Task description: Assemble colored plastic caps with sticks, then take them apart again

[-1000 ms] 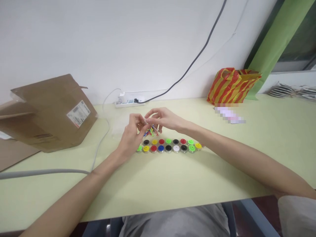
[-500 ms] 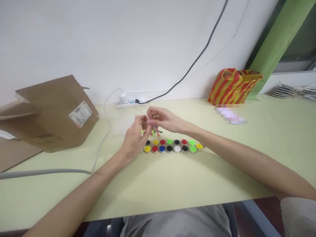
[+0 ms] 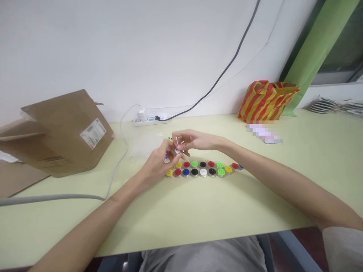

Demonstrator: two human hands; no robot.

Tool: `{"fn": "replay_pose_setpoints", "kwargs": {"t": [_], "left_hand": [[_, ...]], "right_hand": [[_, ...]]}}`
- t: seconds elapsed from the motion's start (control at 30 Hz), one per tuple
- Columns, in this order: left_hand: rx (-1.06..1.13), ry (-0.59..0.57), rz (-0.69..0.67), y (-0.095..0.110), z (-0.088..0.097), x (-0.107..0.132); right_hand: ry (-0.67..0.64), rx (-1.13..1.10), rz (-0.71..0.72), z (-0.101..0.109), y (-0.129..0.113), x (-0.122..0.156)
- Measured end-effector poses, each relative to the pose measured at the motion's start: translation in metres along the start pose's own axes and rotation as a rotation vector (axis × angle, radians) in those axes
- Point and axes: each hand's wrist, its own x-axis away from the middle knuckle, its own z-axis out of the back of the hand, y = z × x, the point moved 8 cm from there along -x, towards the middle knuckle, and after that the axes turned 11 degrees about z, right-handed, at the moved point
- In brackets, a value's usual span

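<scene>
My left hand (image 3: 159, 160) is closed, with a small white piece (image 3: 177, 152) pinched at its fingertips. My right hand (image 3: 195, 139) meets it from the other side, thumb and fingers pinched on a thin white stick-like piece (image 3: 177, 142). Whether these two white bits are joined, I cannot tell. Just in front of the hands, two rows of small round clear pots with coloured lids (image 3: 203, 172) run across the table; my left fingers hide their left end. Small coloured plastic pieces (image 3: 170, 139) show partly behind my fingers.
A clear plastic bag (image 3: 144, 145) lies behind my left hand. An open cardboard box (image 3: 68, 136) stands at left beside a grey cable (image 3: 56, 197). Along the wall are a power strip (image 3: 150, 120) and a striped bag (image 3: 268, 102). A blurred paper (image 3: 263, 134) lies at right.
Both hands have shifted slightly right and closer to me. The white piece in the left fingers now shows, and more pots are visible at the row's right end.
</scene>
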Motion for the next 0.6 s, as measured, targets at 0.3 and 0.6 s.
{"fn": "replay_pose_setpoints", "kwargs": {"t": [0.3, 0.6], "left_hand": [[-0.106, 0.004, 0.046, -0.019, 0.007, -0.004], [-0.157, 0.039, 0.117, -0.030, 0.006, -0.005]], "right_hand": [[0.190, 0.085, -0.053, 0.029, 0.028, 0.007], [0.487, 0.272, -0.286, 0.047, 0.053, 0.013]]}}
